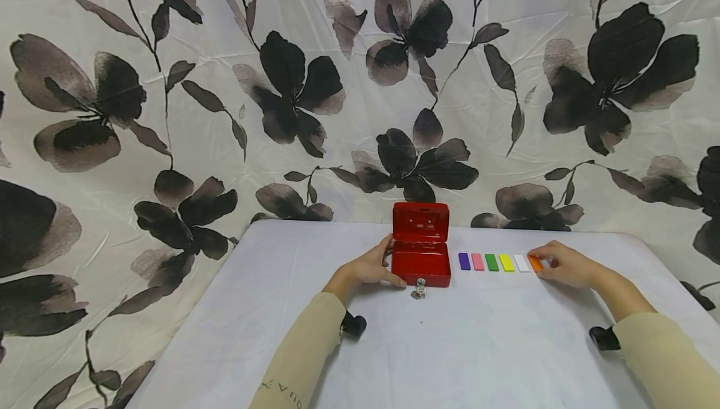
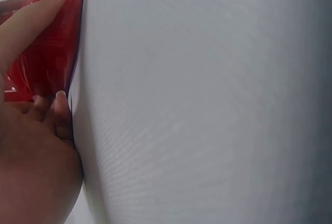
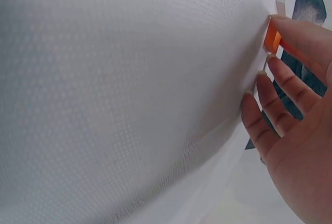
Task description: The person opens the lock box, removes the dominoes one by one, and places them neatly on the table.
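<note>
A red cash box (image 1: pixel 420 264) stands on the white table with its lid raised, a lock with keys (image 1: pixel 419 289) at its front. My left hand (image 1: pixel 368 266) grips the box's left side, thumb at the front and fingers along the side towards the back. In the left wrist view the thumb lies against the red wall (image 2: pixel 57 42). To the right of the box, my right hand (image 1: pixel 568 265) pinches a small orange block (image 1: pixel 535 264) between thumb and forefinger at table level. The other fingers spread beside it in the right wrist view.
A row of small blocks lies between box and right hand: purple (image 1: pixel 464 261), pink (image 1: pixel 477 262), green (image 1: pixel 492 262), yellow (image 1: pixel 506 263) and white (image 1: pixel 521 263). Behind the table (image 1: pixel 439 353) hangs a flower-printed cloth (image 1: pixel 349 115).
</note>
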Demonstrator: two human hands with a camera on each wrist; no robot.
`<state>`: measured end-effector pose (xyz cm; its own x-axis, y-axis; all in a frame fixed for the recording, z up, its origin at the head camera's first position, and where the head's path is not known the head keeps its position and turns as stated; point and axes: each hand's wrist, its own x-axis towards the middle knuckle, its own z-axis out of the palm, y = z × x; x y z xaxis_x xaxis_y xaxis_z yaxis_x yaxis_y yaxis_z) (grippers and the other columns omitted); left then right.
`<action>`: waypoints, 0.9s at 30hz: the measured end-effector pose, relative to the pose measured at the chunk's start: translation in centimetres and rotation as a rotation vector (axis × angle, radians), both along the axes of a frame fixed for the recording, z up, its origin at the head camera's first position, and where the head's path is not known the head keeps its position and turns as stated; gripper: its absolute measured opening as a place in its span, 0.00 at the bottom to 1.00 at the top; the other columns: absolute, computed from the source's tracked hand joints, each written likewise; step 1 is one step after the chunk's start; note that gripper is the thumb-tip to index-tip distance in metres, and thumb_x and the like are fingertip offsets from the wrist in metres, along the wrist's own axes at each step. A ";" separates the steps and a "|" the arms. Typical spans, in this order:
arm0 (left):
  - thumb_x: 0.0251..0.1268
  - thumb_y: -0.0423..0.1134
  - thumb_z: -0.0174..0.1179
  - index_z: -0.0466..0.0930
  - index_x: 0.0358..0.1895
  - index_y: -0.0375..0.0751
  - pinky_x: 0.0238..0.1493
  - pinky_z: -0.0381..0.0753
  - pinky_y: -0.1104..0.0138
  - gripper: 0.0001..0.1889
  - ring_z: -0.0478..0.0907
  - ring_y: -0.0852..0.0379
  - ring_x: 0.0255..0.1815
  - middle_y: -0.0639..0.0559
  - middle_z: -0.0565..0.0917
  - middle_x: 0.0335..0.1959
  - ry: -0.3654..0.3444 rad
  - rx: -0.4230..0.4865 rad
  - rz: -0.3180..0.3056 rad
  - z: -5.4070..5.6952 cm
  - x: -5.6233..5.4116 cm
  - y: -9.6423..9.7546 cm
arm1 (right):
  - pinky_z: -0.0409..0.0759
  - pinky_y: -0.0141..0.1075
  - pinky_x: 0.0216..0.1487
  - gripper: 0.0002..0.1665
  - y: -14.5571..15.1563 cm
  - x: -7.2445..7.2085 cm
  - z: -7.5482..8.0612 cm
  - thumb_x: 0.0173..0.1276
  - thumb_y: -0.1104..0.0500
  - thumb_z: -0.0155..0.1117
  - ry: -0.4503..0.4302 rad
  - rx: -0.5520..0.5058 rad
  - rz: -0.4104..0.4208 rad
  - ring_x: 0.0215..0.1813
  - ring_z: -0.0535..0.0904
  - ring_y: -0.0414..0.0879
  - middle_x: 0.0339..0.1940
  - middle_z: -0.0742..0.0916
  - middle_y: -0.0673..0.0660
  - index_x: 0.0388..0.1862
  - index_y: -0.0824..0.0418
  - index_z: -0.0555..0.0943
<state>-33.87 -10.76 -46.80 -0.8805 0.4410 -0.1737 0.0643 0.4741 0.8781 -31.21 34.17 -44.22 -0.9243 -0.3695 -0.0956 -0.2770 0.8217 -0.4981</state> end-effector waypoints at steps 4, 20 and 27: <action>0.46 0.40 0.82 0.44 0.84 0.57 0.72 0.70 0.54 0.64 0.60 0.52 0.77 0.56 0.63 0.79 0.000 0.004 0.001 -0.1 0.0 0.0 | 0.79 0.55 0.51 0.29 0.0 0.0 -0.1 0.68 0.62 0.69 -0.003 -0.005 -0.006 0.49 0.75 0.60 0.55 0.77 0.71 0.64 0.73 0.76; 0.46 0.40 0.82 0.45 0.83 0.57 0.72 0.71 0.55 0.64 0.60 0.52 0.77 0.56 0.64 0.78 0.007 0.003 -0.003 0.0 0.0 0.0 | 0.80 0.57 0.52 0.30 -0.1 0.0 -0.1 0.68 0.61 0.69 -0.001 0.006 -0.004 0.49 0.76 0.60 0.55 0.78 0.71 0.65 0.73 0.76; 0.45 0.38 0.82 0.45 0.84 0.56 0.73 0.69 0.54 0.64 0.60 0.51 0.77 0.55 0.63 0.79 -0.010 0.018 0.004 -0.2 -0.1 -0.1 | 0.80 0.56 0.51 0.30 -0.1 0.0 0.0 0.67 0.61 0.69 0.009 0.009 0.003 0.49 0.76 0.59 0.53 0.79 0.70 0.65 0.73 0.75</action>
